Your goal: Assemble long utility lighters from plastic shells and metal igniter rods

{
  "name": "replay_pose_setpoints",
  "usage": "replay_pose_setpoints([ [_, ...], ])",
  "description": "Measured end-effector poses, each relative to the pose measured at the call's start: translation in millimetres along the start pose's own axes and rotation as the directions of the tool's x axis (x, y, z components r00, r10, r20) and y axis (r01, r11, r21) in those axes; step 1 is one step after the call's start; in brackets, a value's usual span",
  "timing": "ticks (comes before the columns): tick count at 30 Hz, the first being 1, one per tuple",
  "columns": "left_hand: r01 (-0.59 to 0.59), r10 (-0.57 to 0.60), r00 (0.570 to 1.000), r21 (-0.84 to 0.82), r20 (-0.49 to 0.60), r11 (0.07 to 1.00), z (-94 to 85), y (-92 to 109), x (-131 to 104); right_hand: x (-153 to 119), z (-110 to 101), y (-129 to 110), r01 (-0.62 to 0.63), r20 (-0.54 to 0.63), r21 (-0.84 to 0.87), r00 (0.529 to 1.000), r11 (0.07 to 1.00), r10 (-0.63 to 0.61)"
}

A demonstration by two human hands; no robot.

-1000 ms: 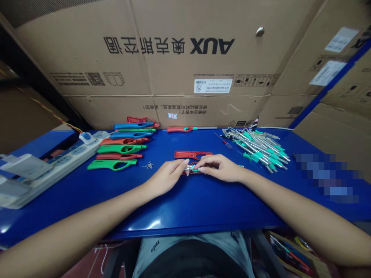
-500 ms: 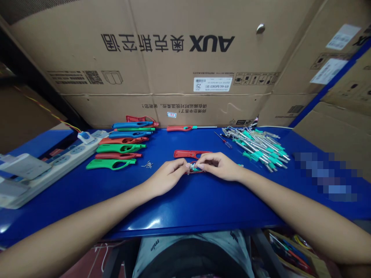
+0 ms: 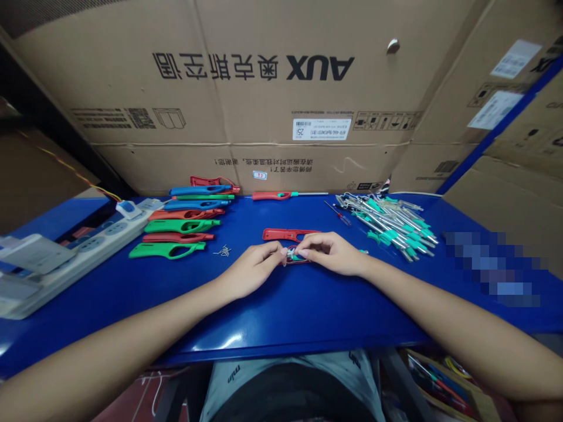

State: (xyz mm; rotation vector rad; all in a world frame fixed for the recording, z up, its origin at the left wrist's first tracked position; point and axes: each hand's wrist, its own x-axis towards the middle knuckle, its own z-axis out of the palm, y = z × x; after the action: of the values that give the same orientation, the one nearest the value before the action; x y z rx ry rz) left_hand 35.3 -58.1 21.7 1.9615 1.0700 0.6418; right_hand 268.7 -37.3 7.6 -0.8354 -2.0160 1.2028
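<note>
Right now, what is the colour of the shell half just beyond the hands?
Red: the shell half shows best in the head view.

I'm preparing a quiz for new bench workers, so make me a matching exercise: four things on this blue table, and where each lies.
1. Loose red half-casing
2. Small metal fasteners
3. Screwdriver
4. Red lighter

A. At the back, near the cardboard
B. Just left of the metal-tube heap
C. Just beyond the left hand and right hand
D. Between a green handle and the left hand

Pairs: 1-C, 2-D, 3-B, 4-A
</note>
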Motion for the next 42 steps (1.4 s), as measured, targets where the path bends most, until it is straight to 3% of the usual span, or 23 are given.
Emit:
replay_pose_setpoints([
  [16, -0.018, 0.019, 1.000, 0.077, -0.008, 0.997, 4.1, -3.0, 0.9, 1.3, 7.8, -2.9, -0.092, -0.066, -0.010, 0.994, 0.996, 0.091],
  [42, -0.029, 0.034, 0.999, 0.172, -0.028, 0.985, 9.2, -2.7, -1.9, -0.4, 12.2, -8.5, -0.160, -0.051, 0.060, 0.985, 0.985, 0.163],
])
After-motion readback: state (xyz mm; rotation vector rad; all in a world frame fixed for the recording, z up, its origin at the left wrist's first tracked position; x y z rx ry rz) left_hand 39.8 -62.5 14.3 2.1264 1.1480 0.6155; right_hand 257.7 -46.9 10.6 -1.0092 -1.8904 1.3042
